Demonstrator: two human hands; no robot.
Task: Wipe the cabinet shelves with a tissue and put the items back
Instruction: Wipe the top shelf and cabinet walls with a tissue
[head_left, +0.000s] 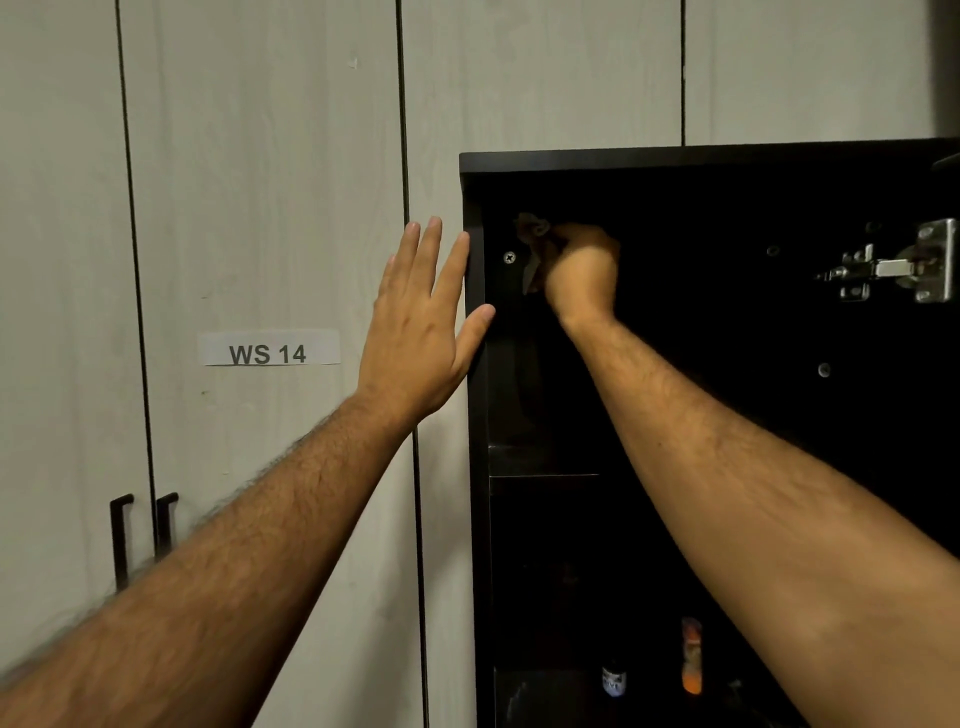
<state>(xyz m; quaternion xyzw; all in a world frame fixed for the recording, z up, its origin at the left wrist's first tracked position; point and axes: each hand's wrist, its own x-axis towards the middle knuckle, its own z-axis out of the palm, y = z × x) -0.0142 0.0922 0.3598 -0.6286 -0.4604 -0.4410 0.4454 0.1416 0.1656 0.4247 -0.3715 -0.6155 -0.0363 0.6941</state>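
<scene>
The right hand (581, 270) is deep in the top compartment of the dark, black-lined wooden cabinet (675, 158), its fingers curled tight round a crumpled pale tissue (531, 236) pressed against the inner left wall near the upper back corner. The left hand (423, 322) is flat and relaxed, fingers straight, its palm and thumb braced on the cabinet's front left edge.

To do this step well, the tissue wants to stay bunched under the fingertips while it is drawn in long, overlapping passes along the wall and then down onto the dark upper shelf board (543, 460). Firm, even pressure should lift dust rather than push it into the corner. The left hand's bracing looks useful for steadying the reach.

A small cross-head screw (509, 257) sits in the wall just beside the tissue; thin paper could snag and tear on it, so it is best wiped around. On the right wall, a silver metal door hinge (891, 267) juts into the compartment, well apart from the wiping hand.

Lower down, an orange bottle (691, 657) and a small dark bottle with a pale label (613, 679) stand in a lower compartment. The interior is so dim that what else rests there is hard to make out. Left of the cabinet run pale wood-grain doors carrying a white paper label reading WS 14 (268, 347) and black handles (120, 540).
</scene>
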